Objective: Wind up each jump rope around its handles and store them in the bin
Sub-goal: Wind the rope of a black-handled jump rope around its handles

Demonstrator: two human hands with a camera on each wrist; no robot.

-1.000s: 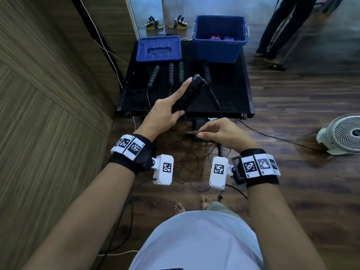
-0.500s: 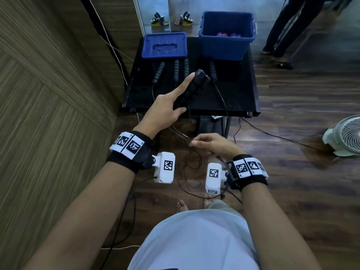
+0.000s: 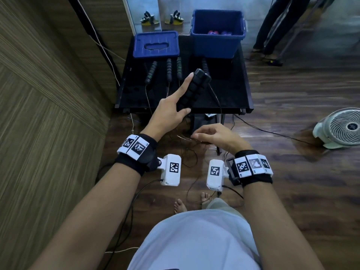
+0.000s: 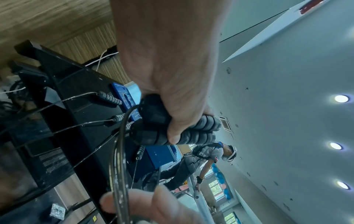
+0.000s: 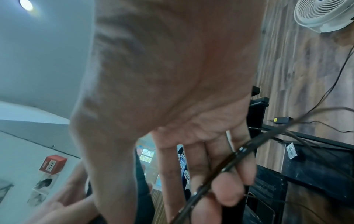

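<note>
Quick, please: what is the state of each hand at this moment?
Left hand: holds the pair of black rope handles together.
Right hand: pinches the rope cord between its fingers.

Indoor recording room; wood-plank floor [image 3: 292,106]; slatted wall panels [image 3: 39,94]; recessed ceiling lights [image 4: 341,98]; floor fan [image 3: 342,131].

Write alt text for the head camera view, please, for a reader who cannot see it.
Seen from above, the left hand holds two black jump rope handles together over a black table, while the right hand pinches the thin rope below. Four more handles lie before a blue bin and its lid.
</note>
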